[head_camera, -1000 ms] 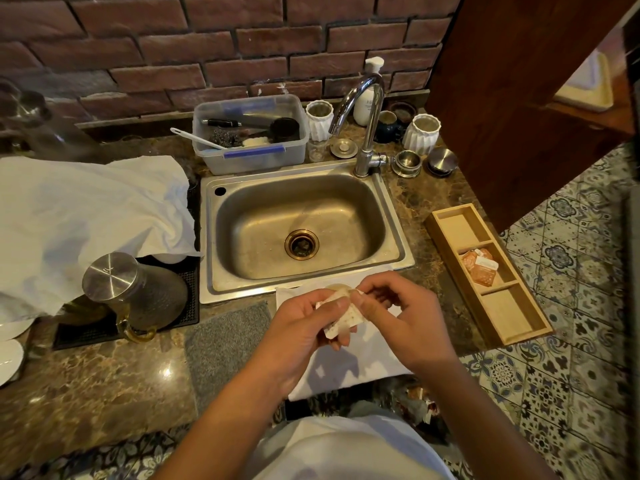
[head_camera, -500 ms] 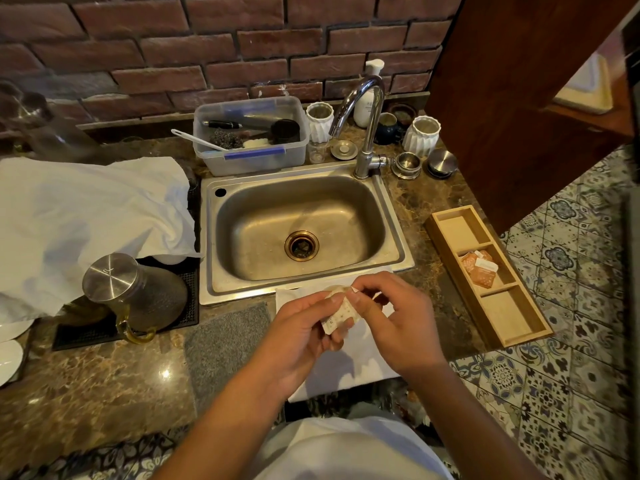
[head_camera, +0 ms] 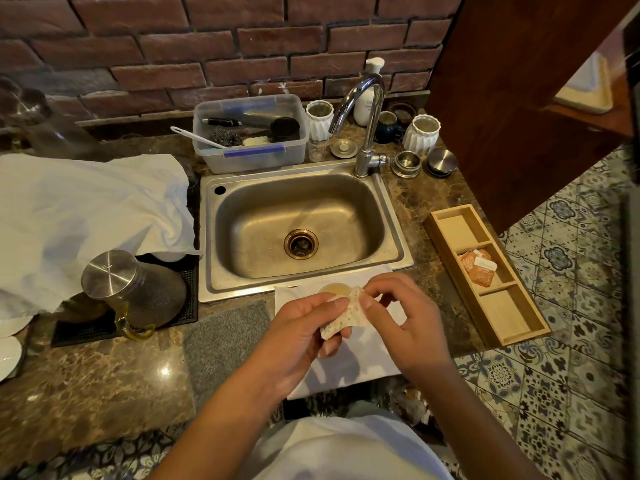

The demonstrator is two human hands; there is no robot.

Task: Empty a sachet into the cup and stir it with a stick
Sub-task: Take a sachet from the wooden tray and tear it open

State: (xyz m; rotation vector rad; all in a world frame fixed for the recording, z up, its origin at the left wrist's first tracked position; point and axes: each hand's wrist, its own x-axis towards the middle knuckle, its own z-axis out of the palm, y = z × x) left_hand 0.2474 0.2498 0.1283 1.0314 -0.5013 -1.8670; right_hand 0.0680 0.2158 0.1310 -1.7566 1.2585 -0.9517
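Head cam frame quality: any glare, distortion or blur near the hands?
Head view: wide-angle bowing of the red brick wall; small glare spot on the brown marble counter; hands' shadows fall on the white cloth; the small white sachet is slightly soft.

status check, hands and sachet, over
Left hand and right hand both pinch sachet. Sachet held over cup, pour not visible. Nothing in the way.
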